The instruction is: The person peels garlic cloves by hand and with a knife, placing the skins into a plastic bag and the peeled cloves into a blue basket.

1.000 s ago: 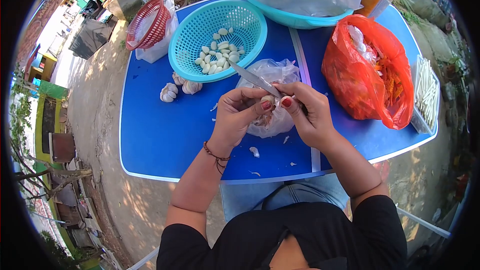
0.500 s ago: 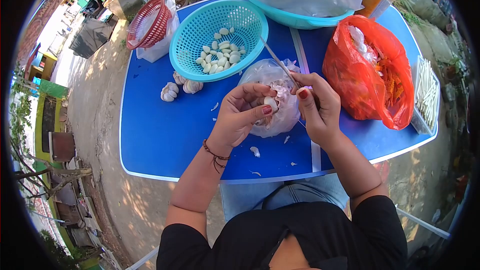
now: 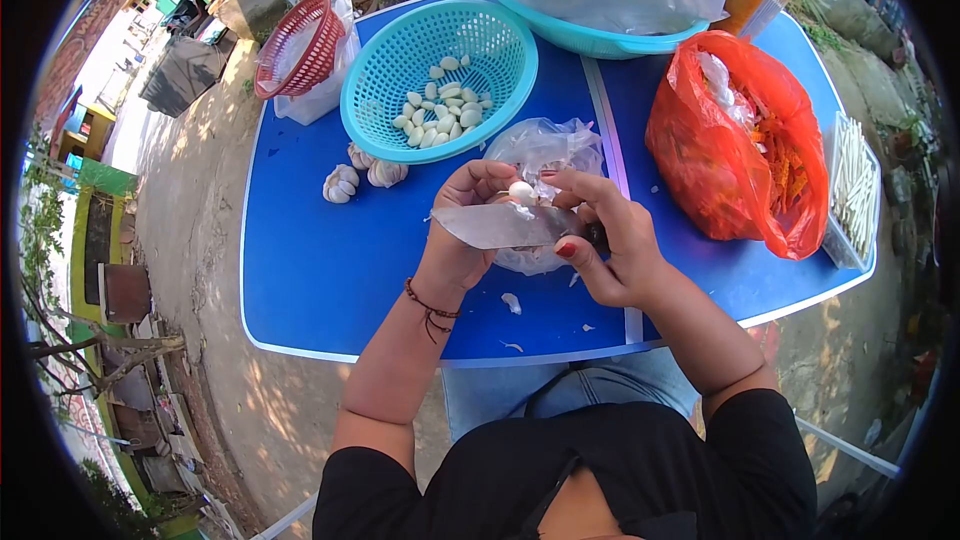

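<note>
My left hand (image 3: 449, 256) is closed on a pale garlic clove (image 3: 522, 192), its fingers partly hidden behind the blade. A wide-bladed knife (image 3: 505, 227) is gripped by its handle in my right hand (image 3: 622, 248), with the blade lying flat across in front of the clove and pointing left. Fingertips of the right hand reach close to the clove. Beneath both hands is a clear plastic bag (image 3: 550, 145) of garlic skins, partly covered. Peeled cloves (image 3: 443, 115) rest in a turquoise basket (image 3: 360, 105) just beyond, and unpeeled garlic bulbs (image 3: 341, 183) sit left of the hands.
On the blue table (image 3: 320, 280), a red plastic bag (image 3: 690, 180) stands at right beside a box of white sticks (image 3: 853, 180). A turquoise basin (image 3: 640, 43) holding a clear container is at the back. A red basket (image 3: 318, 50) sits back left. Skin scraps (image 3: 511, 303) lie near the front edge.
The knife has swung from pointing up and away to lying across, level, in front of the left hand. My right hand has turned and its fingers have come to the clove.
</note>
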`<act>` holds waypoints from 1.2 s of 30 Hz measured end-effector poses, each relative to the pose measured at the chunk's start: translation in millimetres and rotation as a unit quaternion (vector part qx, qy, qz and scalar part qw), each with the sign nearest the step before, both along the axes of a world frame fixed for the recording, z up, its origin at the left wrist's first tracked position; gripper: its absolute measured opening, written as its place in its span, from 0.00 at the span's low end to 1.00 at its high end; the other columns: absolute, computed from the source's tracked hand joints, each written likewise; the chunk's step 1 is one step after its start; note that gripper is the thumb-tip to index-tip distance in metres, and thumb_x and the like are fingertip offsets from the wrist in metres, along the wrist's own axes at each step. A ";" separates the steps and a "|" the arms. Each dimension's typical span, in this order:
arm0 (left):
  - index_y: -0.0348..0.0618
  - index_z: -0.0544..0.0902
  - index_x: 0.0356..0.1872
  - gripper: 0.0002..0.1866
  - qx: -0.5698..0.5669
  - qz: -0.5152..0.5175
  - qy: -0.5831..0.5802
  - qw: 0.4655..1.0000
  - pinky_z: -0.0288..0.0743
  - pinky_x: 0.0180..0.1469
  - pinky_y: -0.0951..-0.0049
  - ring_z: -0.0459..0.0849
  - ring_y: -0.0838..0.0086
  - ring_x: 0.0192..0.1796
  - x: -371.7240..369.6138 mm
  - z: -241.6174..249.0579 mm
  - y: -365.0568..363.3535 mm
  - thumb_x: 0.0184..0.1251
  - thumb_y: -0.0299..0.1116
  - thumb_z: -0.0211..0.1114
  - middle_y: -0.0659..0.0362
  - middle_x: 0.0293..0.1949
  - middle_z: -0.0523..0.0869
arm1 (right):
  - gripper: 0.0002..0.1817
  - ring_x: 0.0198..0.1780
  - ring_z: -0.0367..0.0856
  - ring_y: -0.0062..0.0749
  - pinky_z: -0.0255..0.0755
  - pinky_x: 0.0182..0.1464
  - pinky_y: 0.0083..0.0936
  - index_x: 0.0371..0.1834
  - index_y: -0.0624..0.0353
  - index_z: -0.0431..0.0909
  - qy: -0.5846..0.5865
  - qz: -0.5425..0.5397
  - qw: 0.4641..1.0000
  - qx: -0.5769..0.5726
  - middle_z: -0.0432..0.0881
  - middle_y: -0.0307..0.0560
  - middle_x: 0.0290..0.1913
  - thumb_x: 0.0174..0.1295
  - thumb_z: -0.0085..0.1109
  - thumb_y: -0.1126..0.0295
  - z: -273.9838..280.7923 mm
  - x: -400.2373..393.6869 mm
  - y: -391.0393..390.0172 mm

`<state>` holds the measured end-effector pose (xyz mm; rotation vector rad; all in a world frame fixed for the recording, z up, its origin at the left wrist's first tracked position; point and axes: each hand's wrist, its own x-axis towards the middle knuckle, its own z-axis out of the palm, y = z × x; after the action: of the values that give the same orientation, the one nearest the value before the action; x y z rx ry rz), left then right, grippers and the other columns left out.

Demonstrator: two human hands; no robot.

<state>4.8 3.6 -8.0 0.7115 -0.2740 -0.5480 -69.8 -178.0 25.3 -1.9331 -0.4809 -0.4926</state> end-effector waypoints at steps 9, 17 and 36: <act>0.35 0.77 0.52 0.21 0.033 -0.033 0.007 0.999 0.85 0.46 0.69 0.86 0.68 0.46 -7.5 12.0 -0.1 0.56 0.20 0.70 0.50 0.46 0.84 | 0.16 0.29 0.78 0.34 0.72 0.33 0.26 0.53 0.61 0.77 -0.032 -0.032 0.999 0.014 0.80 0.49 0.38 0.61 0.60 0.73 -2.5 8.0 -2.6; 0.35 0.76 0.54 0.17 -0.028 -0.023 -0.015 0.999 0.85 0.51 0.65 0.86 0.62 0.49 -6.2 7.4 0.7 0.63 0.21 0.64 0.49 0.50 0.83 | 0.13 0.30 0.78 0.30 0.72 0.35 0.24 0.50 0.65 0.77 0.064 -0.092 0.992 0.056 0.80 0.50 0.35 0.67 0.56 0.70 1.9 7.4 -7.2; 0.36 0.79 0.55 0.20 -0.034 -0.003 -0.002 0.999 0.83 0.53 0.67 0.83 0.62 0.55 -3.0 7.4 0.2 0.59 0.18 0.64 0.46 0.54 0.81 | 0.24 0.25 0.78 0.35 0.71 0.27 0.27 0.59 0.55 0.73 -0.034 -0.019 0.998 -0.050 0.81 0.48 0.38 0.58 0.64 0.68 -3.9 6.0 -0.8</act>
<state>1.8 3.8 -0.6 0.6466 -0.2962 -0.5403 -63.8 -178.8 21.4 -2.0287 -0.5219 -0.5684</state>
